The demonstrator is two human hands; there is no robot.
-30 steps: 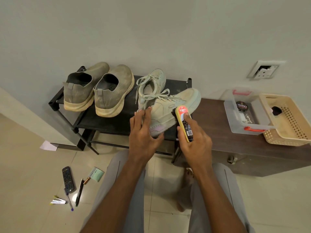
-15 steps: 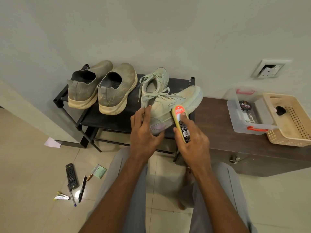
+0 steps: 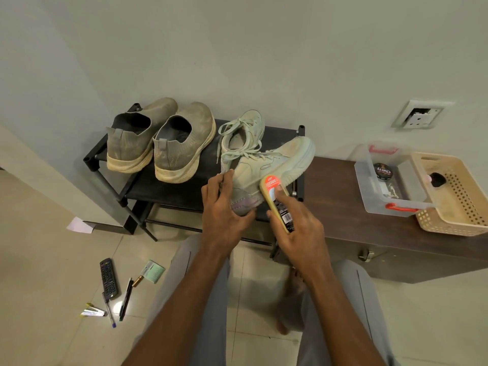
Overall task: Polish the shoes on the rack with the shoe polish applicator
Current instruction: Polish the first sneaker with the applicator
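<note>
A pale green laced sneaker (image 3: 274, 162) lies tilted on the right end of the black shoe rack (image 3: 171, 191). My left hand (image 3: 224, 207) grips its heel, thumb under, fingers over the collar. My right hand (image 3: 298, 228) holds the yellow shoe polish applicator (image 3: 277, 199), index finger along its top, its orange end pressed against the sneaker's side near the sole. The second pale green sneaker (image 3: 245, 130) stands behind it. Two grey-brown knit slip-on shoes (image 3: 161, 141) stand on the rack's left half.
A dark wooden cabinet (image 3: 343, 207) to the right carries a clear plastic box (image 3: 383, 180) with a polish tin and a beige basket (image 3: 454, 196). A remote (image 3: 108, 278), pens and small packets lie on the tiled floor at lower left. A wall socket (image 3: 420, 114) is at upper right.
The applicator has slid a little along the sneaker's side toward the heel and back. My left hand keeps its hold on the heel. The view has shifted slightly.
</note>
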